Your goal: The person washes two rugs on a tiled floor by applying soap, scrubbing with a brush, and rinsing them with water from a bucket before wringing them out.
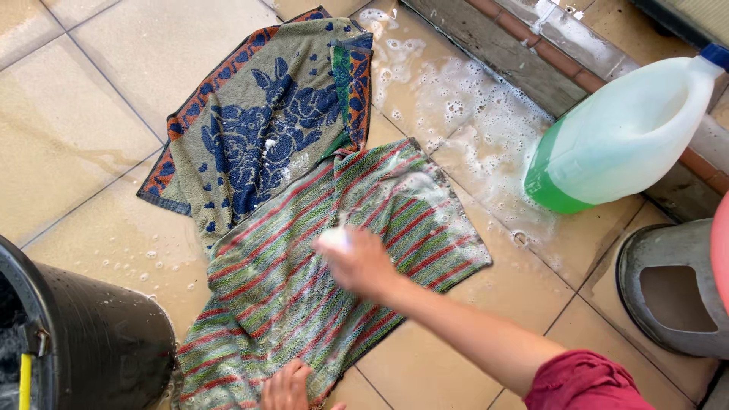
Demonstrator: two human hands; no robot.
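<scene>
A striped towel (304, 281), green with red and pale bands, lies spread flat and wet on the floor, running from corner to corner under the fingers of both hands. The right-hand fingers press a small white bar of soap (334, 239) onto its middle; the bar is blurred and shows just past the fingertips. The left-hand fingers rest on the towel's near edge. Its far corner, beyond the soap, overlaps a second towel.
</scene>
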